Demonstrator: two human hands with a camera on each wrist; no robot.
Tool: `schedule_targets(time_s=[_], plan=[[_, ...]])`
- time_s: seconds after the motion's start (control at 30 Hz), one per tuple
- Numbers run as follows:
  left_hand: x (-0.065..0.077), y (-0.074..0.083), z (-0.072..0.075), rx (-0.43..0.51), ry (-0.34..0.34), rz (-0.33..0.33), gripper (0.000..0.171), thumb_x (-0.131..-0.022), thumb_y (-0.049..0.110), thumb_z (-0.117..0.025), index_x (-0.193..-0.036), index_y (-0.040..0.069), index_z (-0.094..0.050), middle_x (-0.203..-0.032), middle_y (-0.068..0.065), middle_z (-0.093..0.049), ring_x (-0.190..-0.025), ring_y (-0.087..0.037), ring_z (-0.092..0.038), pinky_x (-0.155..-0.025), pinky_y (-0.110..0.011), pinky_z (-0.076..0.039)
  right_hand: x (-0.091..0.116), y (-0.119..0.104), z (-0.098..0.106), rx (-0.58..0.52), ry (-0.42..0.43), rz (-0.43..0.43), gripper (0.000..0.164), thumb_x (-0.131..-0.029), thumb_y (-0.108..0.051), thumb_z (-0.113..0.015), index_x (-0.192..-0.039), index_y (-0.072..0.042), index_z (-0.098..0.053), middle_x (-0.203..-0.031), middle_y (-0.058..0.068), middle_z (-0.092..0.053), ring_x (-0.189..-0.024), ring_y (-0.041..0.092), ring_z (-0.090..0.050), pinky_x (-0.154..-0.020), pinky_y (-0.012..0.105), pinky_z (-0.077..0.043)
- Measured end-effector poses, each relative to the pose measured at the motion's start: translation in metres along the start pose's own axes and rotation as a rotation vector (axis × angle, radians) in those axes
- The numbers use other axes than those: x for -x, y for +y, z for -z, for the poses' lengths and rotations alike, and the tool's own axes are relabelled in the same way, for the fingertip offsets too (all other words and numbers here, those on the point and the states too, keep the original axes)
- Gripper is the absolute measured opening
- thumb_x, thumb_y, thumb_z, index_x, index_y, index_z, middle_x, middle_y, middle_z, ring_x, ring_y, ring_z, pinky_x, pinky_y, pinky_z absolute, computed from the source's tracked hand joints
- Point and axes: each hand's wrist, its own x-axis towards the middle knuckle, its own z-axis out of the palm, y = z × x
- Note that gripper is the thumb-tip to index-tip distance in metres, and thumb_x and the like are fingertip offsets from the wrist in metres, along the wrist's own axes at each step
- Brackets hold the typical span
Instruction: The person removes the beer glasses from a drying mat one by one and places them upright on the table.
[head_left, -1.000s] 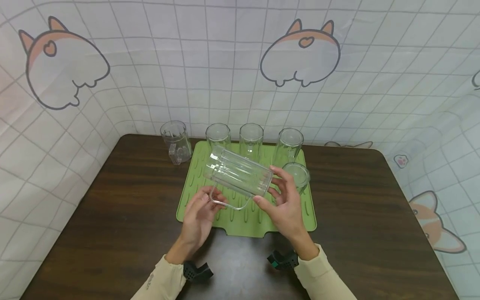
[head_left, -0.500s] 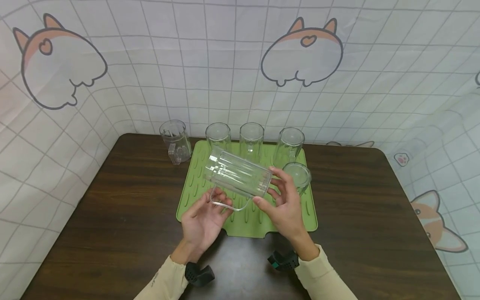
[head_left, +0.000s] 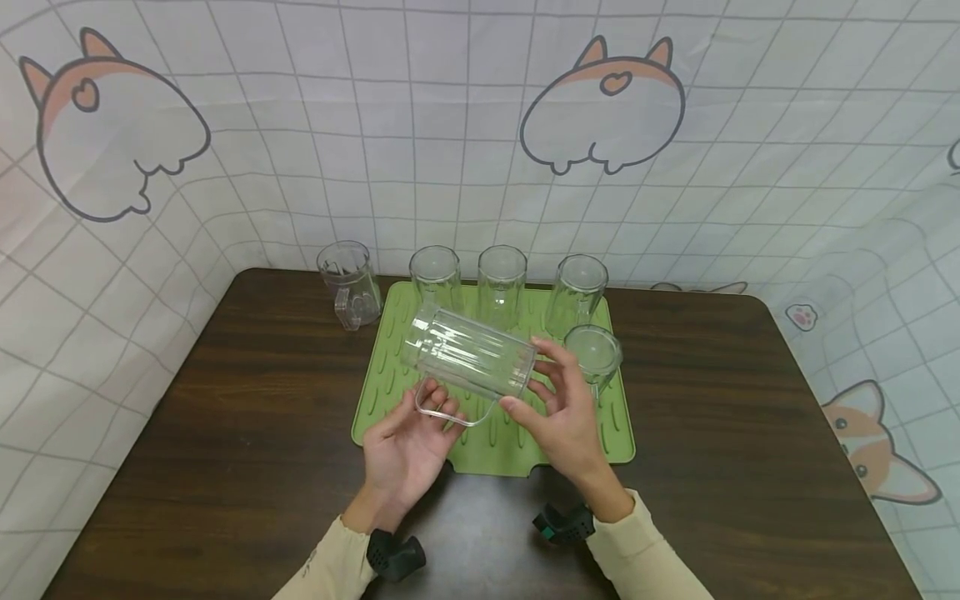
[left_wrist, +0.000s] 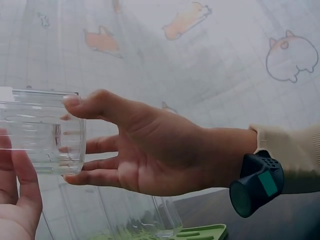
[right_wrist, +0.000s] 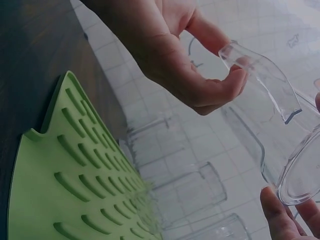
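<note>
A clear glass mug [head_left: 471,354] with fluted sides is held tilted on its side above a green drying mat [head_left: 491,458]. My right hand [head_left: 564,417] grips its right end, thumb on the near side and fingers spread round the far side. The handle hangs toward me, and my left hand [head_left: 408,442], palm turned up, has its fingertips curled at the handle's left part. In the right wrist view the left hand [right_wrist: 185,75] pinches the handle [right_wrist: 270,80] between thumb and finger. The left wrist view shows the right hand [left_wrist: 150,145] spread around the mug's end [left_wrist: 75,135].
Along the mat's back edge stand three glass mugs, at left [head_left: 435,271], middle [head_left: 502,271] and right [head_left: 579,283]. Another mug [head_left: 595,354] stands at the mat's right side, beside my right hand. One more mug [head_left: 352,287] is on the dark wooden table [head_left: 240,400], left of the mat.
My left hand has turned palm up and shifted slightly right under the handle. The held mug has moved a little left and down, with my right hand still gripping it.
</note>
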Motion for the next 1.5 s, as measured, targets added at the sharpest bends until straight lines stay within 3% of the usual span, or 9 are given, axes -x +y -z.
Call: schedule_targets(time_s=[0.1,0.17,0.37,0.83,1.17,1.37,1.5], plan=[[0.000,0.000,-0.002,-0.005,-0.001,-0.003,0.035,-0.114,0.030,-0.013,-0.109,0.013,-0.043,-0.099,0.001,-0.043,-0.091,-0.017,-0.033,-0.093,-0.030,-0.047,0.000,-0.001,-0.001,-0.001,0.000,-0.008,0.078,-0.080,0.018,-0.073,-0.150,0.003,-0.039,-0.147,0.004,-0.046,-0.126,0.008,-0.059,-0.103,0.020,-0.055],[0.000,0.000,-0.002,-0.006,-0.014,-0.010,0.031,-0.114,0.030,-0.018,-0.109,0.013,-0.042,-0.098,0.001,-0.042,-0.091,-0.017,-0.032,-0.094,-0.030,-0.047,-0.001,-0.002,-0.001,-0.002,0.000,-0.014,0.078,-0.081,0.017,-0.073,-0.150,0.003,-0.039,-0.146,-0.001,-0.046,-0.126,0.008,-0.059,-0.103,0.020,-0.055],[0.001,0.000,-0.003,-0.012,-0.032,-0.025,0.030,-0.114,0.032,-0.022,-0.108,0.012,-0.043,-0.099,0.001,-0.047,-0.096,-0.016,-0.044,-0.097,-0.030,-0.048,-0.002,-0.004,-0.001,0.003,0.003,-0.040,0.078,-0.082,0.015,-0.073,-0.150,0.001,-0.039,-0.146,-0.001,-0.046,-0.126,0.007,-0.058,-0.103,0.020,-0.055],[0.000,-0.001,-0.007,-0.001,-0.116,-0.062,0.038,-0.114,0.028,-0.014,-0.107,0.009,-0.047,-0.104,-0.002,-0.053,-0.101,-0.017,-0.052,-0.101,-0.032,-0.049,-0.004,-0.007,-0.001,-0.004,-0.023,-0.067,0.075,-0.085,0.010,-0.073,-0.151,0.000,-0.038,-0.147,0.013,-0.045,-0.124,0.005,-0.060,-0.100,0.020,-0.056],[-0.002,-0.001,-0.009,0.023,-0.159,-0.063,0.042,-0.114,0.027,-0.010,-0.108,0.009,-0.047,-0.106,-0.002,-0.054,-0.105,-0.017,-0.055,-0.104,-0.032,-0.049,-0.004,-0.009,0.003,0.042,-0.069,-0.132,0.074,-0.093,-0.001,-0.070,-0.157,-0.012,-0.034,-0.155,0.018,-0.038,-0.128,0.004,-0.057,-0.101,0.017,-0.054],[-0.002,0.002,-0.010,0.034,-0.170,-0.070,0.047,-0.113,0.026,-0.006,-0.108,0.010,-0.049,-0.104,-0.001,-0.056,-0.106,-0.017,-0.057,-0.104,-0.032,-0.048,-0.009,-0.010,0.013,0.103,-0.086,-0.081,0.071,-0.100,-0.019,-0.068,-0.160,-0.009,-0.032,-0.157,0.021,-0.039,-0.130,0.002,-0.055,-0.105,0.018,-0.052],[-0.003,0.007,-0.011,0.037,-0.157,-0.082,0.048,-0.112,0.026,-0.005,-0.106,0.010,-0.049,-0.103,-0.001,-0.055,-0.104,-0.017,-0.057,-0.103,-0.031,-0.048,-0.014,-0.014,0.024,0.119,-0.067,-0.045,0.066,-0.101,-0.011,-0.063,-0.160,-0.009,-0.033,-0.155,0.019,-0.043,-0.130,0.005,-0.058,-0.106,0.021,-0.053]])
